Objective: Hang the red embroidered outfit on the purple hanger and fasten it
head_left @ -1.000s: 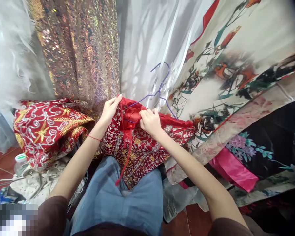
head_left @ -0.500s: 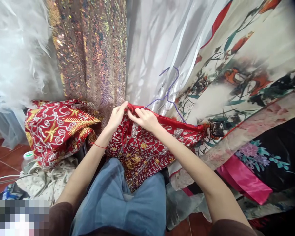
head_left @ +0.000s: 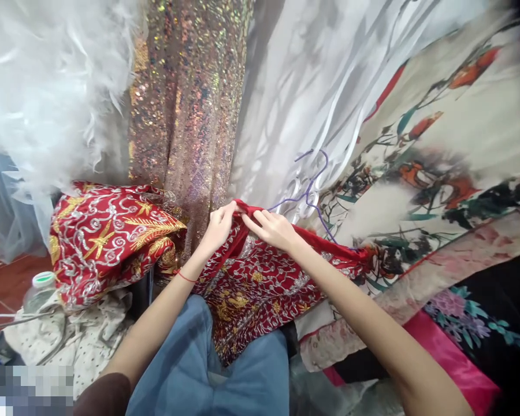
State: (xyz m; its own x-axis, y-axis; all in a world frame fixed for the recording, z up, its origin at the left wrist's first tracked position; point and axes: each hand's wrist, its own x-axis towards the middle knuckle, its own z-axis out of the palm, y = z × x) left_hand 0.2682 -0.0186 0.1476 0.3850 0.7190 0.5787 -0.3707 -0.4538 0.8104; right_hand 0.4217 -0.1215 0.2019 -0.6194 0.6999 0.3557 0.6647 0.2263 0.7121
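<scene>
Right grip (head_left: 274, 229) leftward, hanger (head_left: 308, 196) inside garment (head_left: 264, 283)

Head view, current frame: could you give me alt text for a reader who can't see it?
A person's left hand pinches the top edge of a red embroidered garment, the right hand touching it close by. A purple hanger rises behind that edge. Around them are sequined fabric, white feathers and flower-patterned cloth.

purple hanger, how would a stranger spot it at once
Start at the white hanging fabric in the upper middle, then drop to the central red embroidered garment. The purple hanger rises above that garment's top edge, its thin hooked wire unlike surrounding cloth.
</scene>
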